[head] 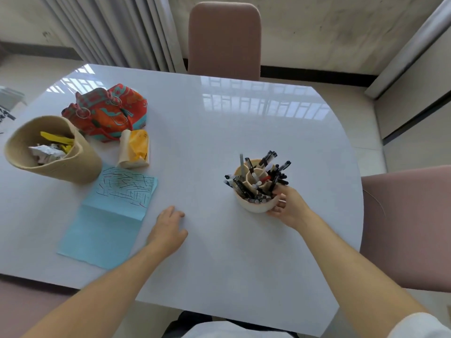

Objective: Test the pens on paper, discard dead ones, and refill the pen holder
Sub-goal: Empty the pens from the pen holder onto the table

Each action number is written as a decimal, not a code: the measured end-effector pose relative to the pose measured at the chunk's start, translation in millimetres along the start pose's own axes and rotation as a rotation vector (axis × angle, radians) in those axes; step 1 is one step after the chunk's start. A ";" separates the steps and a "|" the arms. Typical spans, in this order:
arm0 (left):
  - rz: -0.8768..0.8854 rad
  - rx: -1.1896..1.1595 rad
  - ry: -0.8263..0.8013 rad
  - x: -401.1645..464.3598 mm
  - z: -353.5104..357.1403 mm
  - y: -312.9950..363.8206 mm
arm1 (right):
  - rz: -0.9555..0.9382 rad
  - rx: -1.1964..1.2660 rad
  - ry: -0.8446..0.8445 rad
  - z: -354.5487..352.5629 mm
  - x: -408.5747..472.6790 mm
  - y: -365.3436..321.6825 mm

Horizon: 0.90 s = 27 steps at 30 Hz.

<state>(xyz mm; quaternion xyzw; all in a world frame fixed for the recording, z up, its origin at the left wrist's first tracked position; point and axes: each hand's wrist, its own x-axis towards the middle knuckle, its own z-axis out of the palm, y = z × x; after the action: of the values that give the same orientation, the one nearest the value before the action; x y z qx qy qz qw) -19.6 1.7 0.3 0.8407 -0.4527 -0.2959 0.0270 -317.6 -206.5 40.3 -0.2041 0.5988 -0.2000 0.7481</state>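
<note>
The left hand (168, 228) rests flat on the white surface (219, 264) with relaxed fingers, holding nothing; just beside it on the left lies the blue paper (109, 215), its far half covered with black test strokes; the right hand (286, 206) grips the near right side of the beige pen holder (253, 206), which stands upright and full of pens (258, 176); farther left stands a woven basket (73, 164) with crumpled waste; behind it are a yellow packet (136, 148) and an orange patterned bag (109, 111).
</note>
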 end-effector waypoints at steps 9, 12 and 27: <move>0.182 0.087 -0.071 1.2 -13.0 -29.8 | -0.397 -0.234 0.327 30.8 -28.8 -9.5; 0.194 0.075 -0.079 6.0 -17.8 -29.9 | -0.540 -0.436 0.545 48.6 -37.5 -8.1; 0.310 0.223 -0.091 35.8 -34.6 -23.6 | -0.798 -0.904 0.815 109.2 -35.9 32.9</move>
<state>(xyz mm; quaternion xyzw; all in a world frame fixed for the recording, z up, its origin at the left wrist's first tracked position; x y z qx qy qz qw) 31.0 -19.9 4.4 0.7444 -0.6076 -0.2737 -0.0416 -216.3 -152.3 73.4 -0.6056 0.7339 -0.2507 0.1783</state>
